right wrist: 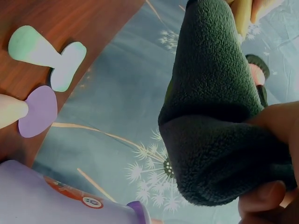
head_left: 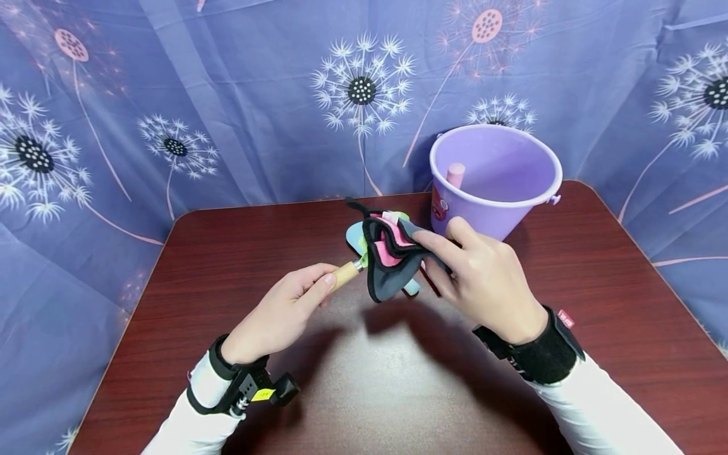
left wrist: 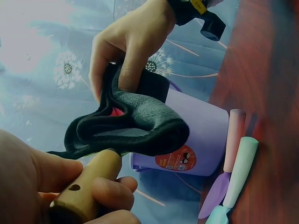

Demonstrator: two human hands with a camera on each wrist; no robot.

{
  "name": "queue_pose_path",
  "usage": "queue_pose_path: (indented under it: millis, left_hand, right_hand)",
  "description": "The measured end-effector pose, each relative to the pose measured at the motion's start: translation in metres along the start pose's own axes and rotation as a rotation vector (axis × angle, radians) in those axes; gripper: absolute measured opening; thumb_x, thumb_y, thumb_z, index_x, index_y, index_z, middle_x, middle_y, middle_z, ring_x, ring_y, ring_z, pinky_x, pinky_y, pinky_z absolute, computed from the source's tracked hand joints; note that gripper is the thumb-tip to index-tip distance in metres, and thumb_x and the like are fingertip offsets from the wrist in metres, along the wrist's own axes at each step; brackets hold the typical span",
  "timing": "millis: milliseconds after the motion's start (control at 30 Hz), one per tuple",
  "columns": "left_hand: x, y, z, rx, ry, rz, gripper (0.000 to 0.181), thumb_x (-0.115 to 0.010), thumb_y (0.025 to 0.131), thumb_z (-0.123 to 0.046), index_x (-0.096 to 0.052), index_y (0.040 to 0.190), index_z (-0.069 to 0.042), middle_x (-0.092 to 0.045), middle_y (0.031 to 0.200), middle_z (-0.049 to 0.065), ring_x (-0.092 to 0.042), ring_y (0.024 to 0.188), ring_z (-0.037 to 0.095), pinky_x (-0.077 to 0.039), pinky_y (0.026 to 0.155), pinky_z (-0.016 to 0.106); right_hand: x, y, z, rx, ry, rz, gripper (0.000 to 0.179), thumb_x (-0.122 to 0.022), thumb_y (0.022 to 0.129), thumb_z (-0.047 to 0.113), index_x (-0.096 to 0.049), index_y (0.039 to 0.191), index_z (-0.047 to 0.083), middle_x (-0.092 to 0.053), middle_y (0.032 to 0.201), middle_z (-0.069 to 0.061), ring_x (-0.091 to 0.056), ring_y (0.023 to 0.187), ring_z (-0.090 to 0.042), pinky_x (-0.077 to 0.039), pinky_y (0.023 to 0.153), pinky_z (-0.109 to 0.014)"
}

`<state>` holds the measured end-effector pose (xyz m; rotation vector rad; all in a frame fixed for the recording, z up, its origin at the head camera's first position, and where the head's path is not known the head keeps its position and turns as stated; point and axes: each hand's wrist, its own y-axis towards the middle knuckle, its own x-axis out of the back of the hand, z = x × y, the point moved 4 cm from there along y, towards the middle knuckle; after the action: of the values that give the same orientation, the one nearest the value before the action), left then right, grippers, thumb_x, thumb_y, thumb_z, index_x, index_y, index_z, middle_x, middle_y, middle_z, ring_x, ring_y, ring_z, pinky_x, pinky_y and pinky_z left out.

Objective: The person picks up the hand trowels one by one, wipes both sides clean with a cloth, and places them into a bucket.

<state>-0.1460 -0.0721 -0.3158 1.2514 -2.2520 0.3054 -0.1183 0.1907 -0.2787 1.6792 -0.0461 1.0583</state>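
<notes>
In the head view my left hand point(head_left: 279, 319) grips the wooden handle point(head_left: 344, 275) of a small garden tool with a light green metal neck point(head_left: 364, 260). Its head is hidden behind a folded grey cloth point(head_left: 392, 281) with black edging and a pink inner side. My right hand point(head_left: 483, 275) pinches the cloth at its right side, thumb and fingers on opposite faces. Seen from the left wrist, the cloth point(left wrist: 154, 112) hangs folded right at the far end of the handle point(left wrist: 88, 186). Grey fleece point(right wrist: 210, 70) fills much of the right wrist view.
A purple bucket point(head_left: 495, 215) stands at the table's back right, a pink rod point(head_left: 455, 174) poking up inside. Behind the cloth lie a toy shovel with a mint handle point(left wrist: 243, 163) and one with a pink handle point(left wrist: 235, 140) and purple blade point(right wrist: 39, 112). A patterned curtain point(head_left: 256, 95) hangs behind.
</notes>
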Motion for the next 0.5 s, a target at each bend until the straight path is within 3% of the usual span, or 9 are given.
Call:
queue_pose_path:
  millis: [333,500]
  left_hand:
    - [0.0018,0.0005,0.0012,-0.008,0.010,-0.007,0.025,-0.043,0.108,-0.035,-0.064,0.101,-0.023,-0.046,0.069,0.003,-0.038,0.059,0.017,-0.032,0.053,0.030]
    - [0.0045,0.0004,0.0028,0.016,-0.056,0.000,0.025,-0.043,0.108,-0.033,-0.064,0.105,-0.021,-0.048,0.072,0.007,-0.041,0.061,0.017,-0.032,0.053,0.028]
  right_hand:
    - [-0.0018,0.0028,0.0100,0.111,0.017,0.003,0.028,-0.056,0.093,0.017,-0.073,0.114,0.013,-0.047,0.081,-0.002,-0.042,0.054,-0.016,-0.040,0.047,-0.035]
    - [-0.0030,0.0034,0.0112,0.148,0.031,0.002,0.028,-0.054,0.095,0.017,-0.073,0.115,0.014,-0.048,0.082,-0.003,-0.042,0.056,-0.018,-0.040,0.050,-0.035]
